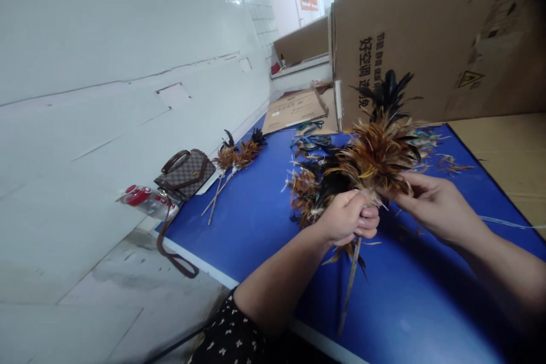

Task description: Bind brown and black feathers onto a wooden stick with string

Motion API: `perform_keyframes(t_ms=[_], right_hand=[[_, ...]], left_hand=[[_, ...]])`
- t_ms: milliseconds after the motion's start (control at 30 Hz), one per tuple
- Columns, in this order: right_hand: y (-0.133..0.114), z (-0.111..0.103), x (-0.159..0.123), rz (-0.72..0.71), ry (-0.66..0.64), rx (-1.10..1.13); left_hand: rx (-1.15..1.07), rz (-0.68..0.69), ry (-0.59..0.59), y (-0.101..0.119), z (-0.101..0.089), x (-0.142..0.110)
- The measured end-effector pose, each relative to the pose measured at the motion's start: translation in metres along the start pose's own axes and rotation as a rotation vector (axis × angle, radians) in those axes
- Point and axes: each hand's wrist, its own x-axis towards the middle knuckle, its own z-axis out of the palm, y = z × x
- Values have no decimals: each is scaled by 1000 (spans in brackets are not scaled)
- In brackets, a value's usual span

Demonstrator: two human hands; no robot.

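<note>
My left hand (352, 219) is closed around the neck of a feather duster (377, 148), where the feathers meet its thin stick. The duster has brown and orange feathers with a black tuft on top, and the stick slants down below my fist. At the lower right of its plumage, my right hand (426, 199) pinches feathers between thumb and fingers; the fingertips are partly hidden. Behind the left hand, a heap of loose brown and black feathers (305, 190) lies on the blue table (251, 222).
Two finished-looking feather dusters (239, 153) lie crossed at the table's left. Beside them are a brown patterned handbag (187, 173) and a clear bottle with a red cap (145, 199). Flat cardboard (294, 108) and dark cords (313, 141) lie at the back. A large cardboard box (426, 45) stands behind.
</note>
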Motion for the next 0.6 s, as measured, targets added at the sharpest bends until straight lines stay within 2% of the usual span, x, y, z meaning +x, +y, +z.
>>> perform_keyframes(t_ms=[100, 200, 433, 500, 600], right_hand=[[8, 1, 1, 35, -54, 30], [13, 3, 2, 19, -49, -1], [20, 13, -1, -25, 41, -3], [23, 17, -3, -58, 77, -1], [27, 19, -5, -96, 98, -1]], left_hand=[[0, -4, 13, 1, 0, -1], [-8, 3, -1, 2, 0, -1], [30, 27, -36, -1, -2, 0], [58, 74, -18, 0, -1, -2], [117, 168, 77, 7, 0, -6]])
